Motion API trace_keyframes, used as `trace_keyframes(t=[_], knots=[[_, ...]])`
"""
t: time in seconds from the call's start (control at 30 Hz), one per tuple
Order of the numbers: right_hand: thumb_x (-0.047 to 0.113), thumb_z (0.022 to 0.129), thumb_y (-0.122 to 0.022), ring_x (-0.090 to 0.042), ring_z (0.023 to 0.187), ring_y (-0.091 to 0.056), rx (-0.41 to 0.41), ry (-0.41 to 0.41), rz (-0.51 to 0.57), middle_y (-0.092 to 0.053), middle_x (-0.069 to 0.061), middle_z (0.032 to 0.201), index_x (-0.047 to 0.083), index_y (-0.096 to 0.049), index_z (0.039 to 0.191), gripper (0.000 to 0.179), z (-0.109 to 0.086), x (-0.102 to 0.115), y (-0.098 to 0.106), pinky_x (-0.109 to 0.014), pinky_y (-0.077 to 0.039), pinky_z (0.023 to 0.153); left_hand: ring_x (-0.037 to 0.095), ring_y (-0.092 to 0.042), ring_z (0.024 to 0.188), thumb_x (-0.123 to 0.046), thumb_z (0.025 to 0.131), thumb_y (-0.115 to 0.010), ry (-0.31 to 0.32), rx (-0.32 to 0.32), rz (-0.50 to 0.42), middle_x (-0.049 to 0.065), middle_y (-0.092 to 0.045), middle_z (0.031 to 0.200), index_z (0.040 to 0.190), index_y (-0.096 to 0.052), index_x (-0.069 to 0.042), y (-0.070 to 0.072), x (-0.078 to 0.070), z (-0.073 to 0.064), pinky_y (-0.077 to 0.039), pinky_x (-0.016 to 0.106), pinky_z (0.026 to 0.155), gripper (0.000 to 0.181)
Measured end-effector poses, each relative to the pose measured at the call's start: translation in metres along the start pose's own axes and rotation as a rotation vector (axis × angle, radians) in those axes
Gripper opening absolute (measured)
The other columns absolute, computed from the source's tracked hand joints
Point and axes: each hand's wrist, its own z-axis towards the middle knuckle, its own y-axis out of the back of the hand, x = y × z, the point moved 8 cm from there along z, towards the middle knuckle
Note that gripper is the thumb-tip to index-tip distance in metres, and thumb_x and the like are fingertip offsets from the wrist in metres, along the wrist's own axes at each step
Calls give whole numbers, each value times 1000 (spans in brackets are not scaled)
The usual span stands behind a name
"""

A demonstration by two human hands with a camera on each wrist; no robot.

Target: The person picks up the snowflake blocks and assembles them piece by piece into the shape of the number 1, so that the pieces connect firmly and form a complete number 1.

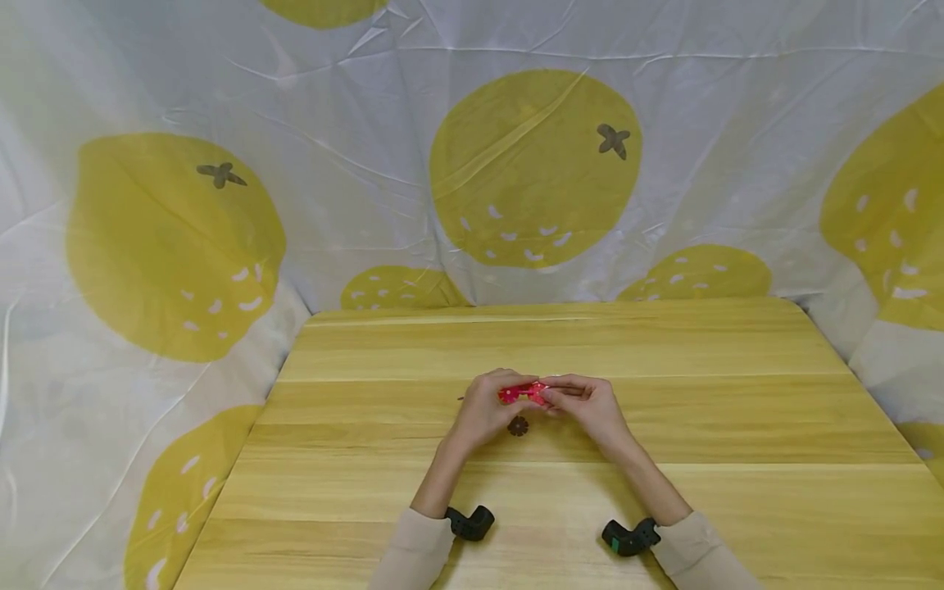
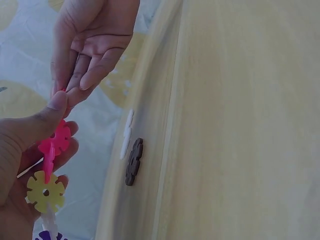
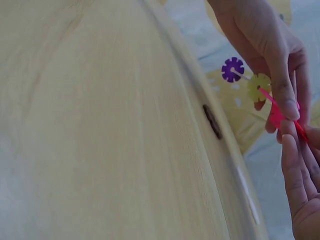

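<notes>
My left hand (image 1: pixel 483 407) grips a chain of interlocked flower-shaped plastic discs above the table. In the left wrist view, a pink disc (image 2: pixel 61 137) lies between its thumb and fingers, with a yellow disc (image 2: pixel 37 186) below. A purple disc (image 3: pixel 233 69) ends the chain, joined to the yellow one by a pale disc seen edge-on. Fingertips of my right hand (image 1: pixel 593 406) pinch a red disc (image 3: pixel 301 131) against the pink end. The fingers partly hide that joint, so I cannot tell whether the slots are engaged.
A dark brown disc (image 1: pixel 519 426) lies on the wooden table (image 1: pixel 383 459) just below the hands. Thin white pieces (image 2: pixel 126 135) lie near it. A lemon-print cloth (image 1: pixel 354 164) hangs behind the table. Each wrist wears a black camera (image 1: pixel 472 523).
</notes>
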Motion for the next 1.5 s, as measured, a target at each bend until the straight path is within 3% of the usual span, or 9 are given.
trace_keyframes(t=[0.27, 0.37, 0.5, 0.63, 0.73, 0.9, 1.17, 1.5], knots=[[6, 96, -72, -11, 82, -77, 14, -4, 41, -81, -8, 100, -15, -68, 122, 34, 0, -1, -3, -33, -64, 76, 20, -72, 98, -16, 87, -83, -21, 10, -2, 8, -79, 102, 116, -79, -3, 1, 3, -1, -60, 30, 86, 33], [11, 96, -74, -11, 86, -77, 14, -4, -22, -80, -11, 103, -11, -70, 121, 33, 1, -1, -1, -32, -64, 79, 21, -72, 99, -17, 88, -83, -14, 24, 21, 8, -79, 103, 117, -79, -3, 2, 5, -1, -60, 31, 87, 32], [15, 96, -76, -9, 94, -76, -20, 10, -161, -77, -19, 113, -4, -73, 120, 32, 4, 1, 9, -23, -61, 82, 21, -72, 100, -16, 87, -84, 18, 22, 41, 8, -80, 104, 117, -79, -6, 8, 9, -1, -60, 34, 90, 32], [12, 94, -76, -14, 93, -76, -51, 1, -264, -75, -23, 118, -2, -73, 122, 30, 7, -1, 20, -21, -60, 78, 21, -70, 103, -15, 88, -83, 66, 39, 20, 7, -79, 106, 119, -79, -6, 11, 15, -2, -58, 34, 93, 32], [7, 94, -76, -21, 89, -76, -26, -14, -294, -74, -26, 118, -4, -72, 123, 32, 10, -6, 23, -26, -61, 72, 20, -70, 104, -16, 90, -82, 93, 68, 4, 7, -78, 107, 120, -78, -7, 9, 17, -2, -58, 33, 94, 32], [6, 91, -78, -23, 79, -74, 16, -16, -363, -74, -26, 109, -5, -72, 122, 33, 15, -14, 19, -26, -58, 62, 20, -70, 103, -18, 90, -83, 108, 101, -12, 7, -78, 108, 120, -78, -7, 5, 19, -4, -58, 31, 91, 32], [6, 86, -84, -11, 67, -62, -23, -11, -456, -73, -15, 89, 0, -77, 113, 29, 25, -17, 12, -20, -50, 58, 18, -70, 100, -18, 89, -83, 112, 117, -4, 7, -77, 105, 118, -79, -7, 3, 21, -5, -58, 28, 88, 31], [22, 83, -88, -12, 63, -51, -67, 0, -712, -63, 0, 70, 9, -82, 106, 27, 29, -12, 5, -24, -39, 58, 17, -70, 100, -19, 93, -79, 120, 135, 32, 2, -76, 106, 122, -77, -8, 7, 23, -6, -57, 29, 89, 31]])
